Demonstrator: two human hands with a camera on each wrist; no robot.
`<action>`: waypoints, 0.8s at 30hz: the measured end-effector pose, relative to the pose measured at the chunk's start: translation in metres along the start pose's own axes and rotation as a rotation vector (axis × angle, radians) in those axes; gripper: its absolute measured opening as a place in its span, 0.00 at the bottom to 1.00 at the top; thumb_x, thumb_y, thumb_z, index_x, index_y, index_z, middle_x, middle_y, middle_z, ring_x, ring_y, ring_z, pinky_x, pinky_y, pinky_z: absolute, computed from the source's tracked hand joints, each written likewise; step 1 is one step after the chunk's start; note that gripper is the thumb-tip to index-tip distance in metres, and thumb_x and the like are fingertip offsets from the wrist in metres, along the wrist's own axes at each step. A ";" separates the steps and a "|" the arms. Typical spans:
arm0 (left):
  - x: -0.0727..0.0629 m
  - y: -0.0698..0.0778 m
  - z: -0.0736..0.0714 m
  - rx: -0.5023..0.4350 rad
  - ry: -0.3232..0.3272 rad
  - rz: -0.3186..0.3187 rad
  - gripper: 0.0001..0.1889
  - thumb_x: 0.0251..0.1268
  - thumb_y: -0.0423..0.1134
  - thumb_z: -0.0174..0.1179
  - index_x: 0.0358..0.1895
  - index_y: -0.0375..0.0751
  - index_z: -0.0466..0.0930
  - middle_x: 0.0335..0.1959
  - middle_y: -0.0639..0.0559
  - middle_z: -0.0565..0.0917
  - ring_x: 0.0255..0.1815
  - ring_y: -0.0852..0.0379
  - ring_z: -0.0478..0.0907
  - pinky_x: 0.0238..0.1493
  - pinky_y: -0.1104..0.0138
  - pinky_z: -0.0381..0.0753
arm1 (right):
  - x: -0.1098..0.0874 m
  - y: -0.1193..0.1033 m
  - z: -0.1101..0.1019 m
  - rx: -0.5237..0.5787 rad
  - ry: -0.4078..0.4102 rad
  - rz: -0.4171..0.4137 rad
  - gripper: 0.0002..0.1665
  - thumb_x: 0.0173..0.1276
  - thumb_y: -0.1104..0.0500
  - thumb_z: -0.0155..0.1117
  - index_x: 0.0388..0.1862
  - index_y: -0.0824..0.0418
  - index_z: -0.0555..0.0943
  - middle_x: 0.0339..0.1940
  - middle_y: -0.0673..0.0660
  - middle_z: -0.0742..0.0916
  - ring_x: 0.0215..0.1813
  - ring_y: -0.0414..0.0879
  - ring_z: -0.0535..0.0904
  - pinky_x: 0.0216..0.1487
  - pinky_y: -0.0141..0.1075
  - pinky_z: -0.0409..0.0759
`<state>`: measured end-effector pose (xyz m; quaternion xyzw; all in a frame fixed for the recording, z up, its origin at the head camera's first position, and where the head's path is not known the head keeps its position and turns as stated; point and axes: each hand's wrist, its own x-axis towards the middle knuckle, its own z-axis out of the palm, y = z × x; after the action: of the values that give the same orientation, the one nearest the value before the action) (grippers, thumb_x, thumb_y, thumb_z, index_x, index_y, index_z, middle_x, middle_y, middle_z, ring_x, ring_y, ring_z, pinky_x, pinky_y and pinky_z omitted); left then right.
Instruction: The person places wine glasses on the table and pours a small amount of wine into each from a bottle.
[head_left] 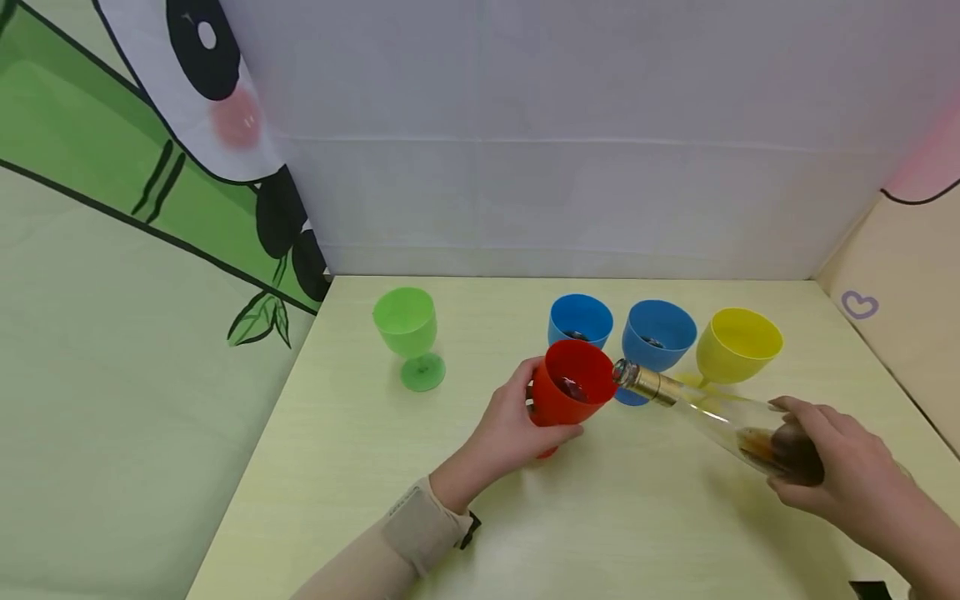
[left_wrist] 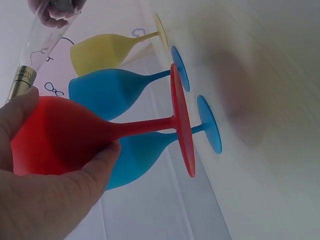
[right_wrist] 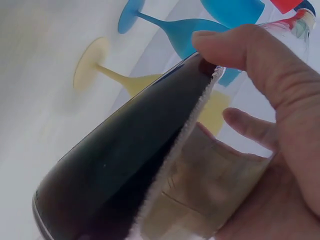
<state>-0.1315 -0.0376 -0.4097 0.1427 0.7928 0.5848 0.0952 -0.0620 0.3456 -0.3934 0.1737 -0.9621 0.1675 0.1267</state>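
My left hand (head_left: 517,429) grips a red goblet (head_left: 576,379) by its bowl, with some dark liquid inside. In the left wrist view its round foot (left_wrist: 183,120) is raised off the table and the goblet leans. My right hand (head_left: 847,475) holds a clear glass bottle (head_left: 720,417) around its body, tipped so that its gold-collared mouth (head_left: 637,379) is at the goblet's right rim. Dark liquid (right_wrist: 125,145) lies in the lower part of the bottle. Whether any liquid is flowing from the mouth I cannot tell.
Behind the red goblet stand two blue goblets (head_left: 581,317), (head_left: 660,329), dark liquid in each. A yellow goblet (head_left: 738,346) stands to their right, partly behind the bottle. Farther left is a green goblet (head_left: 407,325). A pale wall cloth (head_left: 562,167) rises at the table's back edge.
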 end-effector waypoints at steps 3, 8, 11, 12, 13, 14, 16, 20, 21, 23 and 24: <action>0.000 -0.001 -0.002 -0.009 0.017 -0.001 0.44 0.51 0.38 0.80 0.72 0.52 0.64 0.60 0.62 0.75 0.61 0.53 0.73 0.45 0.60 0.84 | 0.000 0.000 0.002 0.015 -0.015 0.027 0.57 0.30 0.60 0.91 0.63 0.64 0.71 0.45 0.62 0.82 0.42 0.59 0.76 0.37 0.57 0.75; 0.001 -0.006 -0.005 -0.028 0.047 -0.004 0.43 0.53 0.38 0.79 0.71 0.50 0.64 0.61 0.60 0.75 0.61 0.52 0.73 0.48 0.57 0.84 | 0.000 0.004 0.003 0.040 -0.011 0.042 0.58 0.30 0.60 0.92 0.63 0.68 0.71 0.45 0.63 0.82 0.41 0.58 0.75 0.37 0.37 0.72; 0.002 -0.008 -0.008 -0.039 0.072 -0.001 0.43 0.53 0.38 0.79 0.71 0.50 0.64 0.62 0.58 0.75 0.62 0.51 0.72 0.50 0.55 0.83 | -0.003 0.007 0.002 0.070 0.011 0.061 0.59 0.29 0.61 0.92 0.63 0.68 0.71 0.46 0.65 0.81 0.41 0.58 0.75 0.39 0.24 0.66; 0.003 -0.009 -0.009 -0.043 0.081 0.001 0.42 0.53 0.38 0.79 0.71 0.49 0.64 0.62 0.58 0.75 0.62 0.51 0.72 0.50 0.55 0.83 | -0.004 0.007 0.002 0.080 0.019 0.067 0.59 0.29 0.61 0.92 0.64 0.67 0.71 0.47 0.65 0.81 0.41 0.57 0.75 0.39 0.22 0.66; 0.004 -0.009 -0.011 -0.046 0.090 0.000 0.42 0.53 0.38 0.79 0.70 0.50 0.64 0.62 0.58 0.75 0.62 0.51 0.72 0.51 0.54 0.83 | -0.006 0.007 0.002 0.092 0.026 0.076 0.59 0.29 0.62 0.92 0.64 0.67 0.71 0.47 0.66 0.81 0.41 0.56 0.75 0.39 0.19 0.63; 0.004 -0.010 -0.012 -0.045 0.099 0.000 0.42 0.53 0.38 0.79 0.70 0.50 0.64 0.62 0.59 0.75 0.62 0.52 0.72 0.51 0.54 0.83 | -0.007 0.007 0.002 0.095 0.037 0.082 0.59 0.29 0.61 0.92 0.64 0.66 0.71 0.48 0.65 0.81 0.41 0.54 0.75 0.40 0.17 0.62; 0.006 -0.012 -0.014 -0.044 0.118 0.000 0.42 0.52 0.38 0.79 0.70 0.50 0.64 0.62 0.59 0.75 0.62 0.52 0.72 0.50 0.54 0.83 | -0.008 0.008 0.001 0.105 0.043 0.091 0.60 0.29 0.61 0.93 0.65 0.65 0.71 0.48 0.65 0.81 0.40 0.54 0.75 0.38 0.16 0.62; 0.008 -0.014 -0.017 -0.042 0.154 -0.004 0.43 0.51 0.36 0.79 0.70 0.49 0.63 0.62 0.58 0.74 0.62 0.53 0.71 0.49 0.55 0.84 | -0.008 0.009 0.000 0.120 0.043 0.108 0.60 0.30 0.59 0.93 0.65 0.66 0.70 0.48 0.64 0.82 0.39 0.57 0.76 0.36 0.15 0.63; 0.009 -0.015 -0.018 -0.044 0.164 -0.005 0.43 0.51 0.36 0.79 0.70 0.49 0.63 0.62 0.58 0.74 0.63 0.52 0.71 0.49 0.55 0.84 | -0.008 0.010 0.000 0.122 0.044 0.110 0.60 0.30 0.59 0.93 0.65 0.66 0.70 0.48 0.65 0.82 0.40 0.57 0.76 0.36 0.15 0.62; 0.010 -0.016 -0.020 -0.049 0.185 -0.010 0.43 0.51 0.35 0.79 0.70 0.49 0.63 0.62 0.58 0.74 0.63 0.52 0.71 0.49 0.55 0.84 | -0.009 0.011 0.000 0.123 0.054 0.115 0.60 0.30 0.59 0.93 0.65 0.65 0.71 0.49 0.64 0.83 0.41 0.51 0.76 0.36 0.15 0.62; 0.011 -0.017 -0.021 -0.053 0.196 -0.011 0.43 0.51 0.35 0.78 0.70 0.49 0.63 0.62 0.58 0.74 0.63 0.52 0.71 0.49 0.55 0.84 | -0.009 0.012 0.000 0.128 0.059 0.116 0.60 0.31 0.59 0.93 0.65 0.65 0.71 0.50 0.64 0.83 0.41 0.46 0.75 0.36 0.15 0.62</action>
<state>-0.1506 -0.0572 -0.4199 0.0781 0.7833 0.6163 0.0244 -0.0582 0.3588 -0.3994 0.1202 -0.9538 0.2408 0.1336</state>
